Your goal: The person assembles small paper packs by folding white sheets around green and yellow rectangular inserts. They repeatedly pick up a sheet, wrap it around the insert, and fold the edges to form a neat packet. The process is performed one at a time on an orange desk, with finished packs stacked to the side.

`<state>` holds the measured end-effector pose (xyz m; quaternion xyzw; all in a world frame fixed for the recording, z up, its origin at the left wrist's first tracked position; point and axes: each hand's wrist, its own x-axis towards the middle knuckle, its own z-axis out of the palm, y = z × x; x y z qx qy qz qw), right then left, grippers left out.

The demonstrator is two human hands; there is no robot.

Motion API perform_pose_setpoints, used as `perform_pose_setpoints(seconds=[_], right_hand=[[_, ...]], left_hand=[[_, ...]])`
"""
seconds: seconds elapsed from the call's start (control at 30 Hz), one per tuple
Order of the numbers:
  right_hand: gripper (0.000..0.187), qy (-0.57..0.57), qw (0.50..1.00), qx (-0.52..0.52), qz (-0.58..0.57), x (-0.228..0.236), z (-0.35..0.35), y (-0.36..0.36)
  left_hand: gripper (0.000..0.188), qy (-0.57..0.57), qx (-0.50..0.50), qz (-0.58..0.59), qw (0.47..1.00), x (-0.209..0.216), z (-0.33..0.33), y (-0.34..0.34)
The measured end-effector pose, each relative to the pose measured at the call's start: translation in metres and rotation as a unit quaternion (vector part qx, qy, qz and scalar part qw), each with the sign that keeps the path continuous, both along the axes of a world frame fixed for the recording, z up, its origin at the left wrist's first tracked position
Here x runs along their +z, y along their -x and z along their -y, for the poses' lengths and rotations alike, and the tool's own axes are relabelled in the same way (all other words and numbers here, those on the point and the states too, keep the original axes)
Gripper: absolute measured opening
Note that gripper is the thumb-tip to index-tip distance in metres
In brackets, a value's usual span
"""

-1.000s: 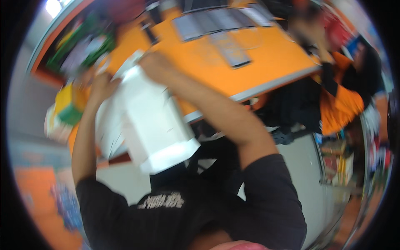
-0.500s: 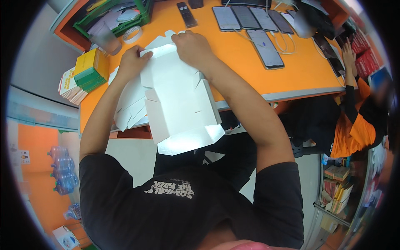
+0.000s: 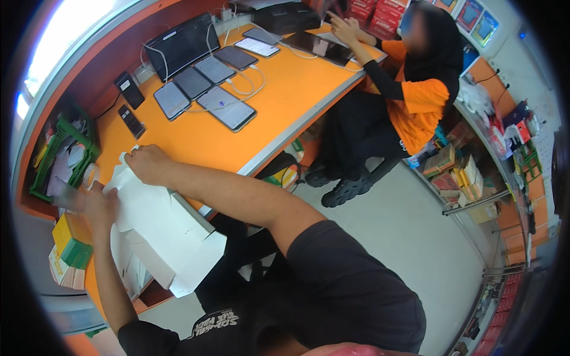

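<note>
A white flat cardboard box (image 3: 166, 228), partly folded, lies across the near edge of the orange desk (image 3: 285, 95). My right hand (image 3: 147, 163) grips its far upper flap. My left hand (image 3: 98, 204) holds the box's left side, pressed against the fold. More white flat sheets (image 3: 127, 267) lie stacked under the box at the desk's edge.
Several tablets and phones (image 3: 205, 89) on white cables lie on the desk's far half. A green basket (image 3: 62, 154) stands at the left, with yellow and green small boxes (image 3: 71, 243) nearer. A seated person in an orange shirt (image 3: 409, 95) handles a tablet at the right. Shelves of goods (image 3: 469, 178) line the right side.
The view has swung to the right and the desk now sits upper left. Both hands stay on the white box, which lies lower and further left in view.
</note>
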<state>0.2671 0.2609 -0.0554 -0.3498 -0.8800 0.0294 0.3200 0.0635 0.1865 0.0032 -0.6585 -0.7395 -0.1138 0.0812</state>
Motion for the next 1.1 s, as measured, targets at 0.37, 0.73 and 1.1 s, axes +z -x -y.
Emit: perform_pose_setpoints(seconds=[0.37,0.73,1.1], right_hand=[[0.023,-0.057,0.998,-0.002,0.011,-0.003,0.001,0.003],[0.023,-0.037,0.999,0.007,0.031,-0.006,0.004,0.003],[0.024,-0.030,0.998,0.009,0.061,0.007,0.002,0.000]], left_hand=[[0.037,0.035,-0.018,0.147,0.988,-0.036,0.000,0.049],[0.032,-0.034,0.005,-0.067,0.997,-0.031,0.027,-0.012],[0.029,-0.097,-0.057,0.140,0.984,-0.046,0.017,0.016]])
